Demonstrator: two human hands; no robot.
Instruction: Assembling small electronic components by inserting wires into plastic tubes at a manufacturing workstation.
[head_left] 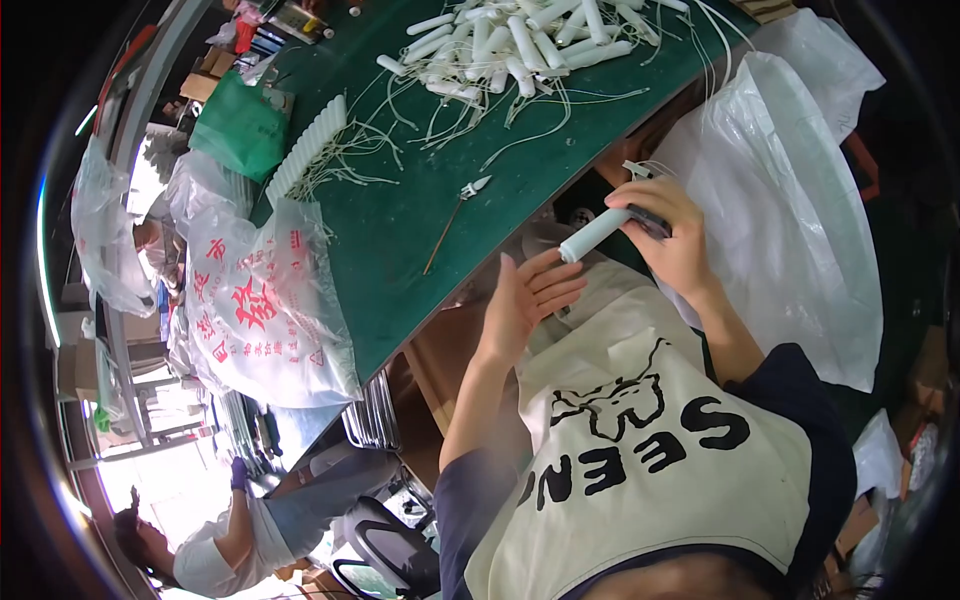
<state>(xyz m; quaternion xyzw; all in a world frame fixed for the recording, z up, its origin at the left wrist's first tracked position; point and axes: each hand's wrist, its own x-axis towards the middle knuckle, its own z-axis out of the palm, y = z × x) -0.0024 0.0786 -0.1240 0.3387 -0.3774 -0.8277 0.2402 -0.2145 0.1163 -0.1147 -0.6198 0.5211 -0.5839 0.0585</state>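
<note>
In my right hand (672,232) is a white tube (592,237), slanted down to the left, with thin pale wires at its upper end. A dark, oblong piece (650,221) shows under the same fingers; its kind is unclear. My left hand (528,300) is open, palm turned up and fingers spread, with the fingertips close to the tube's lower end. Whether they touch it I cannot tell. Both hands are off the near edge of the green table (400,250), above my pale apron (640,400).
A loose heap of white wired tubes (520,45) lies at the table's far side. Stacked tubes (308,148) stand left, beside a printed plastic bag (265,310). A thin brown stick with a white tip (445,230) lies between. A large white sack (780,220) hangs right. A person (235,535) sits lower left.
</note>
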